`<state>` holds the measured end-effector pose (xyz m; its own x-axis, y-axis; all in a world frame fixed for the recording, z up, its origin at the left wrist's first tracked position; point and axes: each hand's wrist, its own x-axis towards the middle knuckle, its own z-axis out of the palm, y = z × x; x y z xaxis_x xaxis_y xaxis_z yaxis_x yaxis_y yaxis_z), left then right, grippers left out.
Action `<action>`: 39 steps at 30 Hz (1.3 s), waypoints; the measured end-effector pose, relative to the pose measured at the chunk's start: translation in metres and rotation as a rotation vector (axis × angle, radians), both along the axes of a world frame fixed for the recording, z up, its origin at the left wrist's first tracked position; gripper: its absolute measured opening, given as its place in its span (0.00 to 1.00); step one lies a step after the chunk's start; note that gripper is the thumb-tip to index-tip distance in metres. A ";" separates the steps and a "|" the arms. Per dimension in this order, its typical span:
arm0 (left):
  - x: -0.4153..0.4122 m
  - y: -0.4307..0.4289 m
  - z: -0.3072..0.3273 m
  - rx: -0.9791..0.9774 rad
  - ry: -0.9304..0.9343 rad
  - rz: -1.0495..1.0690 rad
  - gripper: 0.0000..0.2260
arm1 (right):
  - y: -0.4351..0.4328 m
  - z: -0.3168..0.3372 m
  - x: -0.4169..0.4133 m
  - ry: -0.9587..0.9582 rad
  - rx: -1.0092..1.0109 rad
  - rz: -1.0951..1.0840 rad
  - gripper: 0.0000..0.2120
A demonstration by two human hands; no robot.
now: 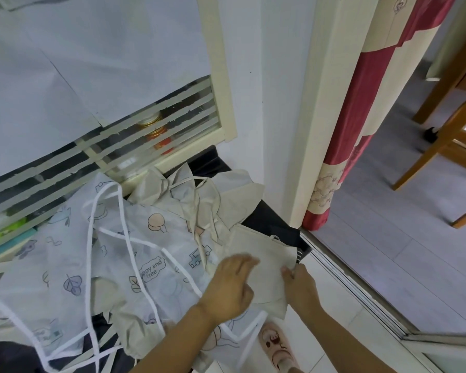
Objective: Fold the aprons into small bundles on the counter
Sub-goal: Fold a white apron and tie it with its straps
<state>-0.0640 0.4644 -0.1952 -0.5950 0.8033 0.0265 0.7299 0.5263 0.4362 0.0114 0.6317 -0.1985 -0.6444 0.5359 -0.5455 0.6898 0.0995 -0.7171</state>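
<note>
A beige apron (261,254) lies partly folded at the counter's right end, its flat folded panel hanging a little over the edge. My left hand (233,285) lies over the panel's left side with fingers loosely bent. My right hand (297,281) pinches the panel's right edge near the counter corner. The rest of the beige cloth (199,200) is bunched behind, with its ties loose. A pale printed apron (73,267) with white straps and cartoon pictures sprawls over the left and middle of the dark counter (272,222).
A slatted cabinet window (156,130) with jars behind it backs the counter. A white door frame (315,130) and a red and cream curtain (358,130) stand to the right. Wooden chair legs (441,146) are beyond the sill. A pink slipper (276,345) is on the floor below.
</note>
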 end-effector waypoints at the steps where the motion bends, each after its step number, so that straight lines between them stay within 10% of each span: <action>1: 0.010 -0.003 0.000 -0.067 -0.031 -0.042 0.29 | -0.002 0.002 -0.002 0.019 0.038 0.005 0.09; 11: -0.002 -0.010 -0.006 -0.230 -0.003 0.111 0.32 | 0.008 0.006 -0.024 0.210 -0.586 -0.234 0.08; 20: -0.014 0.009 0.007 -0.467 0.059 0.064 0.28 | 0.042 0.006 -0.015 0.180 0.412 0.209 0.31; 29: -0.024 -0.006 0.010 -0.391 0.171 -0.029 0.32 | 0.051 0.003 -0.030 0.327 0.734 0.797 0.42; 34: -0.043 -0.039 0.005 -0.494 0.272 -0.118 0.35 | 0.056 0.016 -0.040 0.082 0.316 0.910 0.36; 39: -0.028 -0.035 0.000 -0.581 0.210 -0.022 0.63 | 0.029 0.035 -0.054 0.133 0.262 0.647 0.25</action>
<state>-0.0923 0.4291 -0.1951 -0.6081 0.7333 -0.3042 0.7822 0.6190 -0.0715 -0.0422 0.6603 -0.1633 -0.9297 0.1263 -0.3459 0.3427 0.6404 -0.6874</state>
